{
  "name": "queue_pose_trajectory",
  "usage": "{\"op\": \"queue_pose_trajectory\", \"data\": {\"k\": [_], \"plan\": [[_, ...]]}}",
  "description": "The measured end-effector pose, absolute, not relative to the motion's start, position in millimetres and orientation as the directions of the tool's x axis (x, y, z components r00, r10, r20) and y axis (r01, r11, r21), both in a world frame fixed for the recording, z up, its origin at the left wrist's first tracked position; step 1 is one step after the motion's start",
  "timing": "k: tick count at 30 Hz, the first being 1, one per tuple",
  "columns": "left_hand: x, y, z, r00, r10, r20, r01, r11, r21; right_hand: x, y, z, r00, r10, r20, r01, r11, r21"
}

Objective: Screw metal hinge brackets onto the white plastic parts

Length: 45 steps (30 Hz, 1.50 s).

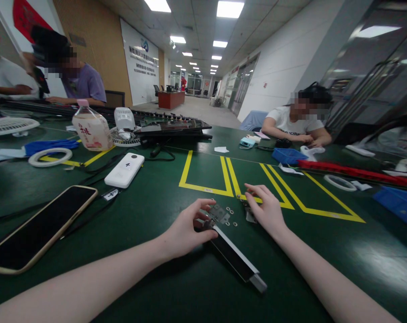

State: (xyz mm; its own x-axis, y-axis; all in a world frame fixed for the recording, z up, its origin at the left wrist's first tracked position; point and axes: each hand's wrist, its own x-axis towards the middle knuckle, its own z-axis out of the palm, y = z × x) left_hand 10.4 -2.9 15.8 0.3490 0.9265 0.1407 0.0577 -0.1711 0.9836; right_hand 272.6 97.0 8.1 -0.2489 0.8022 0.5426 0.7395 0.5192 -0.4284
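Observation:
My left hand (192, 228) is closed around the upper end of a long silver-and-black metal rail (237, 256), which lies slanted on the green table (149, 287). Just beyond those fingers is a flat metal plate (219, 213). Several small washers (231, 212) are scattered between my hands. My right hand (266, 207) hovers low over the table, fingers stretched and thumb apart. Partly hidden beneath it is a small metal bracket (249, 216), and a tiny round piece (239, 196) lies near its fingertips. Whether the right hand touches either is unclear.
Yellow tape outlines (206, 188) mark the table ahead. At left are a phone (38, 229), a white power bank (124, 170), a bottle (92, 128) and cables. Blue trays (289, 156) and a tape roll (339, 182) are at right. Other people sit across the table.

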Motion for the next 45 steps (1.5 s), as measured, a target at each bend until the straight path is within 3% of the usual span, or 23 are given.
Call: {"op": "queue_pose_trajectory", "data": {"k": [8, 16, 33, 40, 45], "plan": [[9.0, -3.9, 19.1, 0.371, 0.916, 0.154, 0.101, -0.205, 0.974, 288.4, 117.5, -0.6, -0.318, 0.875, 0.366, 0.781, 0.46, -0.422], [9.7, -3.0, 19.9, 0.37, 0.911, 0.182, 0.062, -0.219, 0.974, 285.8, 113.9, 3.4, -0.375, 0.864, 0.336, 0.766, 0.493, -0.412], [10.2, -6.5, 23.4, 0.353, 0.919, 0.173, 0.011, -0.19, 0.982, 275.6, 99.6, 10.8, -0.396, 0.78, 0.485, 0.638, 0.613, -0.465], [8.6, -5.1, 18.5, 0.336, 0.916, 0.22, 0.031, -0.244, 0.969, 250.4, 77.2, 24.5, -0.234, 0.807, 0.543, 0.503, 0.578, -0.643], [8.5, -4.3, 16.9, 0.318, 0.916, 0.246, 0.043, -0.273, 0.961, 228.9, 53.7, 38.6, -0.281, 0.78, 0.559, 0.408, 0.625, -0.666]]}}
